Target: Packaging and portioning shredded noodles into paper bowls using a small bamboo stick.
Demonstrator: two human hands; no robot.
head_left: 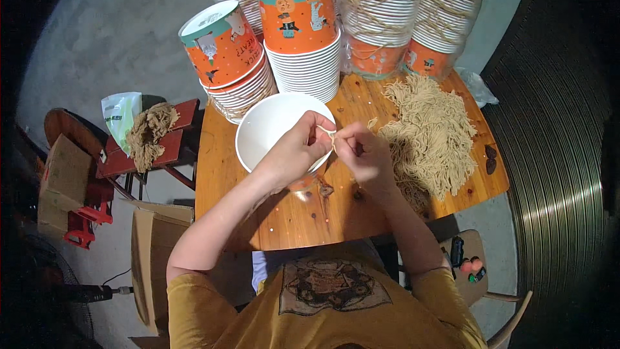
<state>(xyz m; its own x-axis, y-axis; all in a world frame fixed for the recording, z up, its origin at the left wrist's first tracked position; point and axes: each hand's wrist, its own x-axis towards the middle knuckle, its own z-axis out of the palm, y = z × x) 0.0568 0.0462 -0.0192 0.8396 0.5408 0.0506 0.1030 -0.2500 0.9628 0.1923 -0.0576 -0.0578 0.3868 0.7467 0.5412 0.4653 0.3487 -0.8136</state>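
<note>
My left hand [296,148] grips the near rim of a white paper bucket [271,126], which stands upright on the wooden table [284,220]. My right hand [361,152] is just to its right, fingers pinched. Between the two hands runs a short piece of tan string [328,133], held at the bucket's rim by both. A heap of cut tan strings [429,132] lies on the table right of my right hand.
Stacks of orange and teal printed paper buckets [300,32] stand at the table's far edge, some tied with string. A red stool [171,145] at left carries another string bundle [150,132] and a plastic bag [120,116]. Cardboard boxes [152,258] stand at lower left.
</note>
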